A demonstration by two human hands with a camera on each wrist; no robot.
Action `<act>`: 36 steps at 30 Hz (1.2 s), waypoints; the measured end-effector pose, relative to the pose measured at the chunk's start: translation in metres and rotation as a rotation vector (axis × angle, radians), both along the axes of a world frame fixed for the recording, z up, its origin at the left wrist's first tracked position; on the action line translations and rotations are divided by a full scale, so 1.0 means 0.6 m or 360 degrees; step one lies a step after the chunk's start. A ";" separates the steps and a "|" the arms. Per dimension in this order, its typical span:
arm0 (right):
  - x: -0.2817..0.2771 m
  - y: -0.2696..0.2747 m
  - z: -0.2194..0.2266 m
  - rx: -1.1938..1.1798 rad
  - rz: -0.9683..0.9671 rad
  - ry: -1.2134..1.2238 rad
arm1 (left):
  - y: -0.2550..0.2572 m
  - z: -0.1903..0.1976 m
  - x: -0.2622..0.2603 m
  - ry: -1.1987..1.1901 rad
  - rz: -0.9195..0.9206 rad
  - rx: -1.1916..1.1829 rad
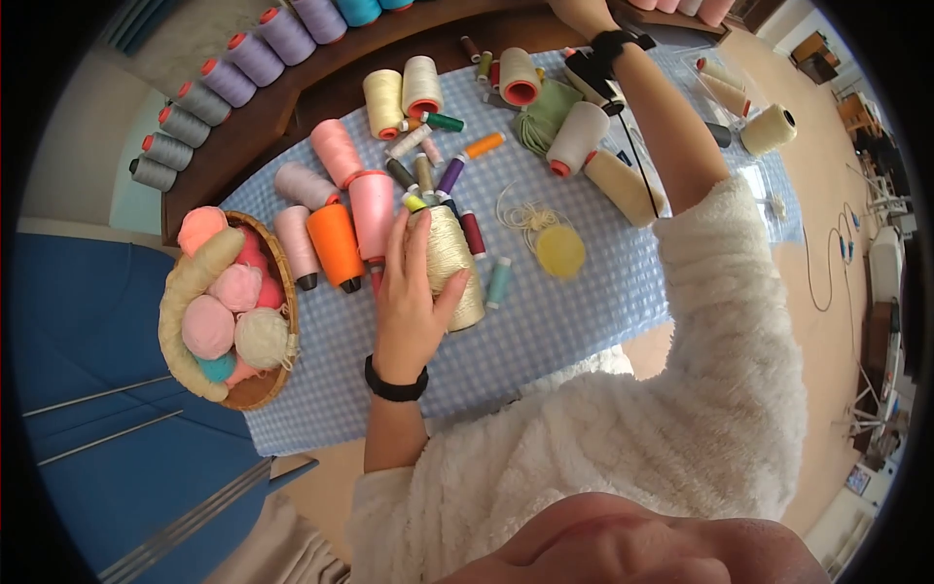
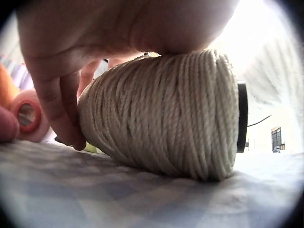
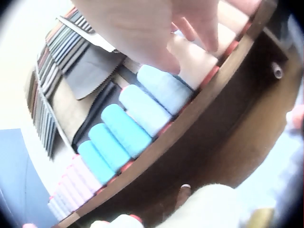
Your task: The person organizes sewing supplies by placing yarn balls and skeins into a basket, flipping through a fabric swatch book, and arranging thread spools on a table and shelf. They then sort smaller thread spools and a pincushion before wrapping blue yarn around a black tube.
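My left hand (image 1: pixel 407 316) grips a cone of cream cord (image 1: pixel 454 277) lying on its side on the checked cloth. Its fingers and thumb bend round the cone, and the left wrist view shows the twisted cord (image 2: pixel 161 118) under the palm, with a dark core end at the right. Stretched out to the shelf, my right hand (image 1: pixel 585 16) is cut off by the head view's top edge. In the right wrist view that hand (image 3: pixel 142 35) has its thumb and fingers around a pale peach thread cone (image 3: pixel 194 64) standing in the shelf row.
Blue thread cones (image 3: pixel 126 123) line the dark wooden shelf (image 1: pixel 326 60). On the blue checked cloth (image 1: pixel 574 316) lie an orange cone (image 1: pixel 336 248), pink cones, several small spools, a yellow disc (image 1: pixel 560 253) and loose cord. A basket (image 1: pixel 255 391) of yarn balls stands at the left.
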State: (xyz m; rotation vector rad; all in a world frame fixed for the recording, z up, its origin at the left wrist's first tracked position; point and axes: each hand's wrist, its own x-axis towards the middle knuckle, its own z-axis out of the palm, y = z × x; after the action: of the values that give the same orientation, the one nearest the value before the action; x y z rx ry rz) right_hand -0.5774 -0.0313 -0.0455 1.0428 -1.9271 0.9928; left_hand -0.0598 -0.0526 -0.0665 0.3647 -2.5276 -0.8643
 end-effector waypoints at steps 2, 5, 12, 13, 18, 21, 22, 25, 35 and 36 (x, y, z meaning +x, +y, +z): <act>0.053 0.063 0.020 0.0124 0.0077 -0.0027 | -0.001 -0.001 0.000 -0.0007 -0.0009 -0.0017; 0.087 0.154 0.049 0.0200 0.0472 -0.0385 | -0.001 -0.004 0.001 0.0003 -0.0019 -0.0032; 0.094 0.313 0.017 0.1324 0.0048 -0.0602 | 0.003 -0.001 0.000 0.0011 -0.0036 -0.0016; 0.099 0.324 0.001 0.1243 0.0084 -0.0598 | 0.002 -0.001 0.000 0.0017 -0.0036 -0.0022; 0.118 0.335 -0.031 0.1143 0.0203 -0.0688 | 0.001 0.004 0.000 0.0020 -0.0063 -0.0035; 0.173 0.332 -0.004 0.0997 0.0230 -0.0614 | 0.000 0.004 0.001 0.0010 -0.0064 -0.0042; 0.205 0.326 0.005 0.0879 0.0212 -0.0420 | 0.000 0.004 0.000 0.0005 -0.0063 -0.0042; 0.335 0.298 0.054 0.0497 0.0786 -0.0549 | 0.000 0.001 0.000 -0.0002 -0.0060 -0.0074; 0.503 0.199 0.003 0.0813 0.1252 -0.0864 | 0.001 -0.002 0.000 0.0026 -0.0026 -0.0127; 0.499 0.197 -0.017 0.0821 0.1301 -0.0965 | 0.001 -0.003 0.002 0.0016 -0.0010 -0.0151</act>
State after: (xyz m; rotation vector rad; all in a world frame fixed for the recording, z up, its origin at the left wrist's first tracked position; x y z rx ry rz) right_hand -0.2782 0.0869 -0.0557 2.1281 -2.3488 1.3917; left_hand -0.0587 -0.0520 -0.0686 0.3214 -2.5510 -0.7431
